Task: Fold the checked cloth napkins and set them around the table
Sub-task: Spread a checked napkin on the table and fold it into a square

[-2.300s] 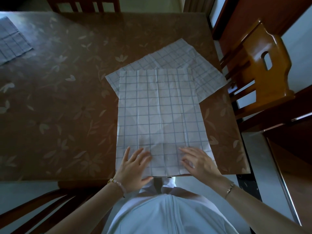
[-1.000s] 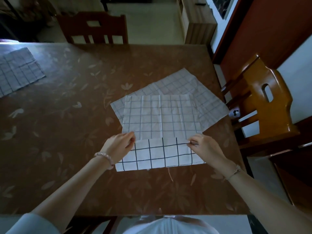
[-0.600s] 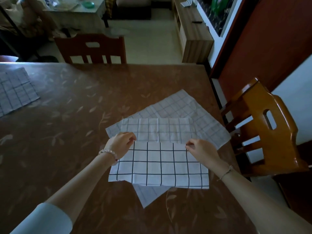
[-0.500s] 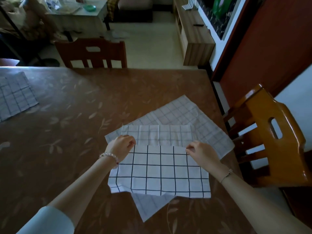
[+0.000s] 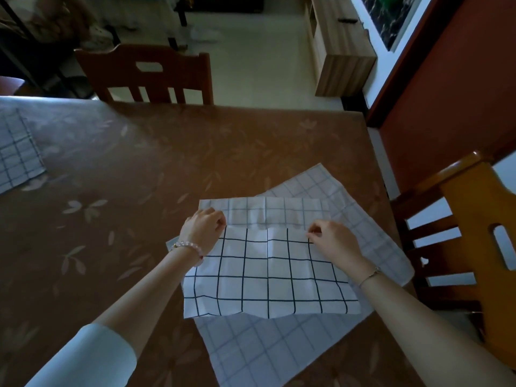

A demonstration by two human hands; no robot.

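A brown worktop point(image 5: 139, 219) printed with pale leaves. Near its right edge a spread napkin point(image 5: 265, 353), faintly checked, lies cornerwise, and a bold-checked napkin point(image 5: 268, 275) lies half folded on top. At the left edge lies a third napkin point(image 5: 16, 157), partly out of view.

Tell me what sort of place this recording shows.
Probably a home dining room: a large table with a leaf-patterned cover and a checked napkin on it, wooden dining chairs drawn up to it, and a low wooden cabinet on the floor beyond.
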